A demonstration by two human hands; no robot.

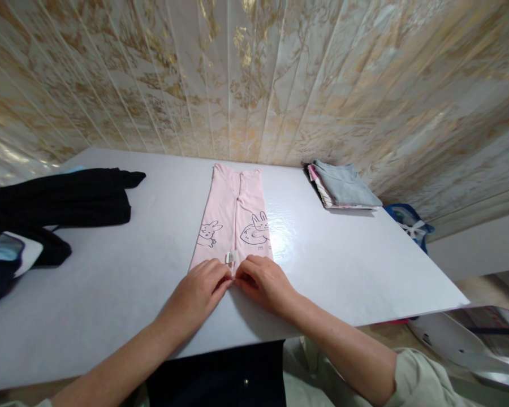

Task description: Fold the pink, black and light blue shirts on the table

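Observation:
A pink garment with dark-line rabbit drawings lies in a long narrow shape on the white table, a seam or gap running down its middle. Near its close end a small white tag sticks up. My left hand pinches the near edge just left of the middle. Close beside it, my right hand pinches the same edge on the right, fingers curled. The fingertips of both hands nearly meet, and they cover part of that edge.
Black clothes and a dark piece with white and light blue lie at the left. A stack of folded clothes, grey on top, sits at the back right. Beyond the table's right edge is a blue bag. A gold-patterned curtain hangs behind.

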